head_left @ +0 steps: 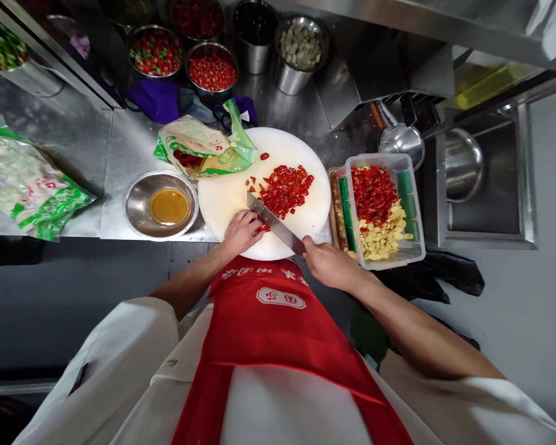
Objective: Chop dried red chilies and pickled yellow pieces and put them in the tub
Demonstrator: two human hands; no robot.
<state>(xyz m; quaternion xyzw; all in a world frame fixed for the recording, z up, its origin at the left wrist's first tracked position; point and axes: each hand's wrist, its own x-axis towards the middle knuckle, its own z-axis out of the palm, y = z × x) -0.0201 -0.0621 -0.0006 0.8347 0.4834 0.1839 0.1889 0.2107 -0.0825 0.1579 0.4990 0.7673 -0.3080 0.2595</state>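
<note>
My right hand [330, 263] grips the handle of a wide-bladed cleaver [275, 224], its blade slanting up and left over a round white cutting board [217, 213]. Against the blade's near side, the curled fingers of my left hand [243, 233] press on red chili peppers [263, 227], which are mostly hidden beneath them. Beyond the blade lies a loose pile of chopped red chili [287, 190]. A green and white plastic bag [199, 141], torn at its mouth with red chilies inside, rests on the board's far left edge.
Left of the board stands a steel bowl [134, 207] with brownish liquid. On the right, a clear plastic tub [414, 238] holds chopped chili and pale yellow pieces. Steel pots of chopped ingredients [212, 69] line the back. A full plastic bag [23, 179] lies far left; a sink [493, 238] is far right.
</note>
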